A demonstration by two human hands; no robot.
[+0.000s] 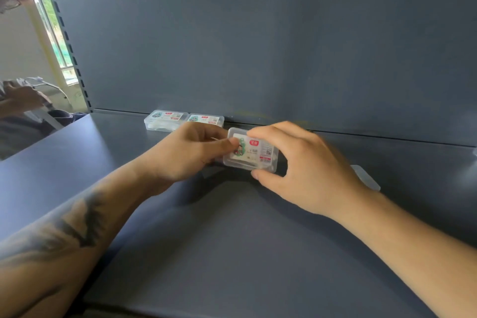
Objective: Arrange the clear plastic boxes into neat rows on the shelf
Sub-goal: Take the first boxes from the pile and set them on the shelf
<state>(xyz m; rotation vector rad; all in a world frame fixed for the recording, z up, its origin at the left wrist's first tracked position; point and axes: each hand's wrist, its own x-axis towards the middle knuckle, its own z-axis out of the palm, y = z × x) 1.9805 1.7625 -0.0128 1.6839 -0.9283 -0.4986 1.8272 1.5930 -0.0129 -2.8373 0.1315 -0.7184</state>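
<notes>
Both hands, the left hand (196,152) and the right hand (304,165), pinch one little clear box (251,152) by its edges just above the shelf (232,240), behind two more boxes (183,119), and it looks light, stiff and a bit slippery, so holding its sides seems best.

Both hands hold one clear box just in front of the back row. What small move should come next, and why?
Probably slide the held box back and slightly left, to sit beside the second box. Two boxes already line the back panel, and the left hand and right hand hold this one just short of that row.
</notes>
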